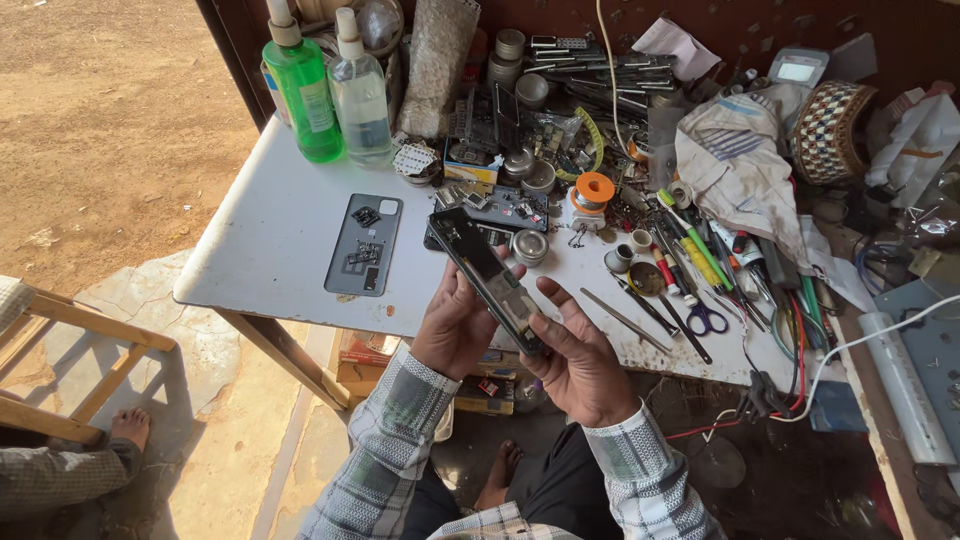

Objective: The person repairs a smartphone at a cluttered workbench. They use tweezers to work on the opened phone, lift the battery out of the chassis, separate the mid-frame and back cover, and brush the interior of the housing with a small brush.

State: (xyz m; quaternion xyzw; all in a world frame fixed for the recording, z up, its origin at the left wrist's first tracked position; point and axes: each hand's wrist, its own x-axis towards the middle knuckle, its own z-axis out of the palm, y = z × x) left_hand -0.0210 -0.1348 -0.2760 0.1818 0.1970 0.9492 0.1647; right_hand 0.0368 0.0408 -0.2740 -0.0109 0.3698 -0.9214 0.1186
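1. Your left hand (455,325) wraps its fingers round the upper side of an opened smartphone (487,277), clamped on its edge.
2. Your right hand (580,365) cradles the phone's lower end, thumb pressed along its face.
3. The phone hangs tilted above the near edge of the white table (270,250).
4. A grey phone back cover (364,245) lies flat on the table, left of your hands.
5. Blue-handled scissors (706,318) and tweezers (625,320) lie to the right; a green bottle (303,88) stands behind.

Phone frame (487,272) between both hands, before table (280,230); back cover (364,245) left; scissors (705,318) right.
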